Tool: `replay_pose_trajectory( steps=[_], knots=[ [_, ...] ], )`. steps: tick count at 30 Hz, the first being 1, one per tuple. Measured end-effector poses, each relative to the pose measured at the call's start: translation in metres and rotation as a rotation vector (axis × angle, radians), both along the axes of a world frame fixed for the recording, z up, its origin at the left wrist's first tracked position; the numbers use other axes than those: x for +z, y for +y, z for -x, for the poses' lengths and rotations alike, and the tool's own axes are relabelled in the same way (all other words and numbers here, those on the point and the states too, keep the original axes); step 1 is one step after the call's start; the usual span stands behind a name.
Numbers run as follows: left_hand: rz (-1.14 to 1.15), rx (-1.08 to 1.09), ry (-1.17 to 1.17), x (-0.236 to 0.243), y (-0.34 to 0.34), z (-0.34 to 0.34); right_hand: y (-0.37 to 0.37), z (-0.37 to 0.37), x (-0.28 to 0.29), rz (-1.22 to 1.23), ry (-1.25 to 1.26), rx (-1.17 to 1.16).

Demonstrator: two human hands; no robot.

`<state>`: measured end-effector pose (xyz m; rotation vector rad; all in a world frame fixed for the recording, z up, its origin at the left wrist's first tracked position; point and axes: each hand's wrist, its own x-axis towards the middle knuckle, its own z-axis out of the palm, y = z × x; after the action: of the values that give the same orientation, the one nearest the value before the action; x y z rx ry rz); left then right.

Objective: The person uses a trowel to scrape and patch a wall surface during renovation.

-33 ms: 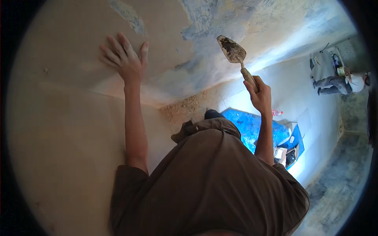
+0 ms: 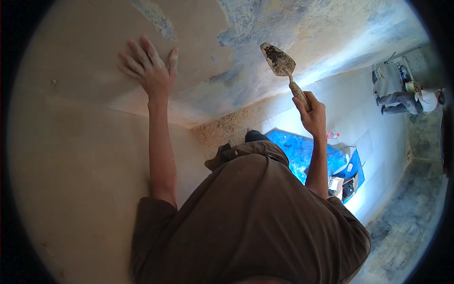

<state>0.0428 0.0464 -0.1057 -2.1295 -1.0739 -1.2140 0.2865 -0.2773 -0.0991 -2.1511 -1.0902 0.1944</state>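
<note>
**Fingers spread on plaster, fingers wrapped on a trowel**

My left fingers (image 2: pixel 142 54) lie fanned out and flat against the wall (image 2: pixel 71 142), grasping nothing, thumb angled off to the right. The left hand (image 2: pixel 150 71) presses on smooth tan plaster, just left of where that coat gives way to a patchy blue-grey area (image 2: pixel 265 19). My right fingers (image 2: pixel 302 106) are curled tight around the wooden handle of a pointing trowel (image 2: pixel 283 66). The right hand (image 2: pixel 312 113) holds it raised, blade tip pointing up and to the left, the blade smeared with dark mortar and close to the blue-grey patch; I cannot tell whether it touches the wall.

Both bare forearms run down to the sleeves of my brown shirt (image 2: pixel 255 222). Below the wall's foot, sandy debris (image 2: pixel 222 128) lies heaped on the floor. Beside it a blue tarp (image 2: pixel 302 151) is spread out, with small boxes and clutter at its right edge. Far off at the right rim another person (image 2: pixel 406 99) bends over on the pale floor.
</note>
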Motion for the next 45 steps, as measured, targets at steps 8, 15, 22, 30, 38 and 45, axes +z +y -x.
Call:
replay_pose_trajectory(
  steps=[8, 15, 22, 30, 38, 45],
  knots=[
    [-0.156, -0.300, -0.368, 0.022, -0.011, -0.030, -0.001, 0.003, 0.010, 0.035, 0.044, -0.044],
    [1.618, -1.068, 0.918, -0.071, -0.079, -0.068, 0.001, 0.005, 0.007, 0.060, 0.024, -0.100],
    [2.074, -1.047, 1.544, -0.189, -0.118, -0.061, -0.004, 0.005, -0.013, 0.032, 0.024, -0.131],
    [2.170, -1.600, 0.934, -0.192, -0.093, -0.051, -0.006, 0.003, 0.008, 0.053, 0.019, -0.056],
    [2.236, -1.005, 1.046, -0.185, -0.076, -0.054, -0.005, -0.004, 0.018, 0.187, 0.092, -0.031],
    [1.483, -1.026, 0.823, -0.197, -0.089, -0.057, -0.001, -0.007, 0.003, 0.160, 0.057, -0.046]
  ],
)
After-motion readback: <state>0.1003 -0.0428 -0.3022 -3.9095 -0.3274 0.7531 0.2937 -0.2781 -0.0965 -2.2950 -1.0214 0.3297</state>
